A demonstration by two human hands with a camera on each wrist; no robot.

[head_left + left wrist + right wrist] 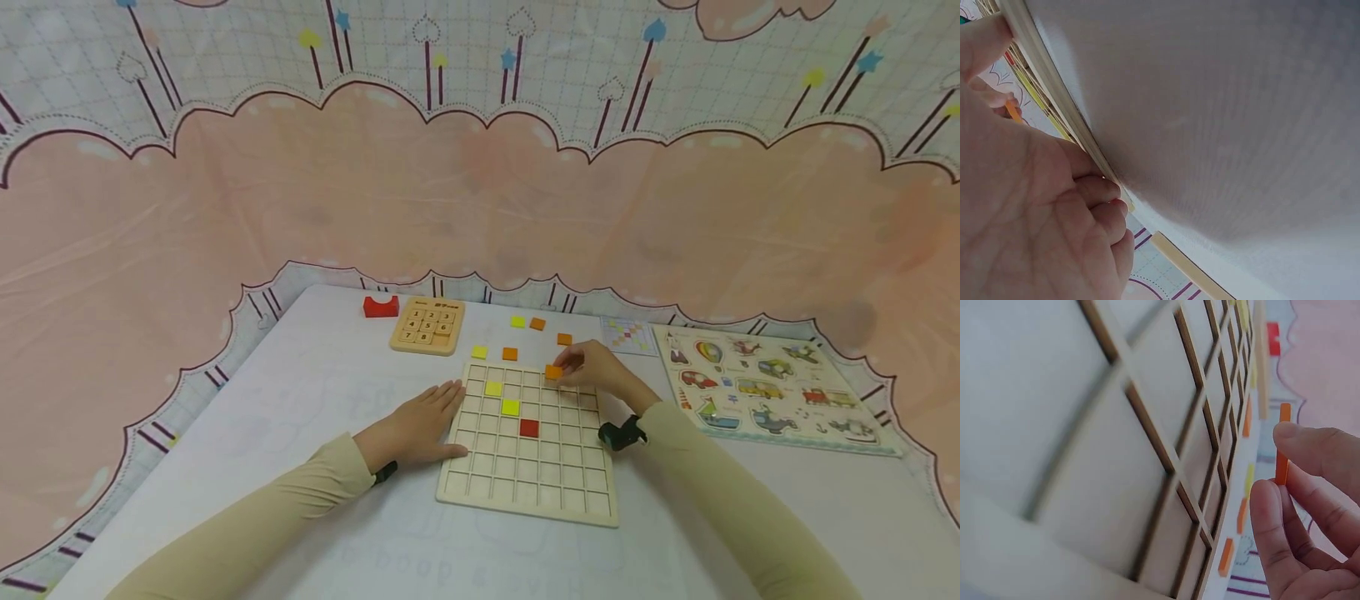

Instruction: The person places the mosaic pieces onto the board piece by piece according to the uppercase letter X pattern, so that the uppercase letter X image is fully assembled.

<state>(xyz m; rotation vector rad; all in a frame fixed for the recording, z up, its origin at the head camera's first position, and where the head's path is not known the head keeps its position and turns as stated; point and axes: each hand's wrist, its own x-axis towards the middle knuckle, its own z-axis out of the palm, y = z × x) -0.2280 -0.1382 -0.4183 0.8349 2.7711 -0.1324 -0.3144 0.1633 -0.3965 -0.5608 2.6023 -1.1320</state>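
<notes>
Fingers of the right hand (600, 371) pinch an orange tile (553, 372) near the far edge of the grid board (525, 509); I cannot tell which cell lies beneath. The left hand (411, 423) lies along the board's left edge, its fingers stretched out and the thumb set apart on the rim, which I read as bracing. On the board, two yellow tiles (510, 407) and a red tile (528, 428) run diagonally in from the far left; beyond its far edge lie loose tiles (510, 354). Past its far right corner sits a pattern card (630, 337), which I would check before committing.

My guess at the step is seating the orange tile. I would square it to the grid lines, lower it flat, ease one side against a divider, then release and tap it level. I want the left hand firm so the board cannot skid.
</notes>
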